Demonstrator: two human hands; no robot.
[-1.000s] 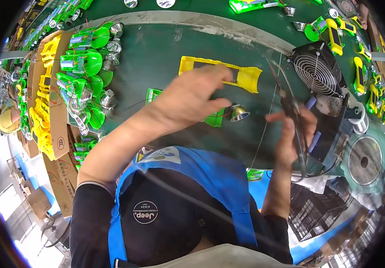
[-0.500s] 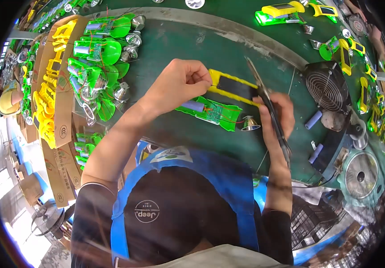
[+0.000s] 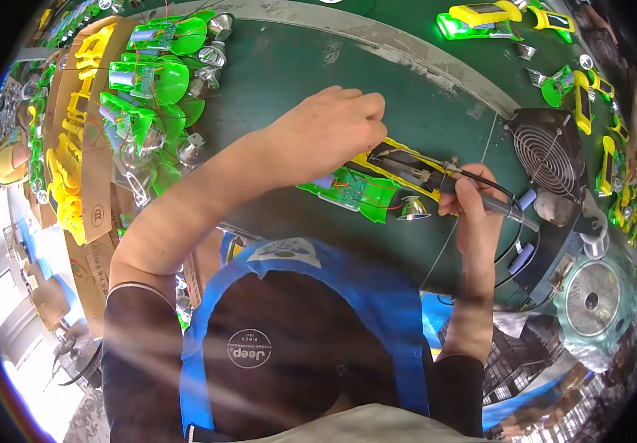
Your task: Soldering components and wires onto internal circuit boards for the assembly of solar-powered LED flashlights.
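Frame centre — left hand (image 3: 326,136) clenched, pinning the green-yellow plastic shell (image 3: 348,193) on the dark mat, right hand (image 3: 473,203) gripping soldering iron (image 3: 473,193); shell likely light, stiff, thin wires fragile — hold by edges.

Head-worn fisheye looks steeply down, close over the workbench (image 3: 289,66).

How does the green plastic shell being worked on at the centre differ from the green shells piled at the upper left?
The green plastic shell at the centre lies alone on the dark green mat, while the green shells at the upper left are piled together. The centre shell lies under the left hand, with the soldering iron in the right hand beside it; no hand touches the piled shells. Both show circuit boards and red wires.
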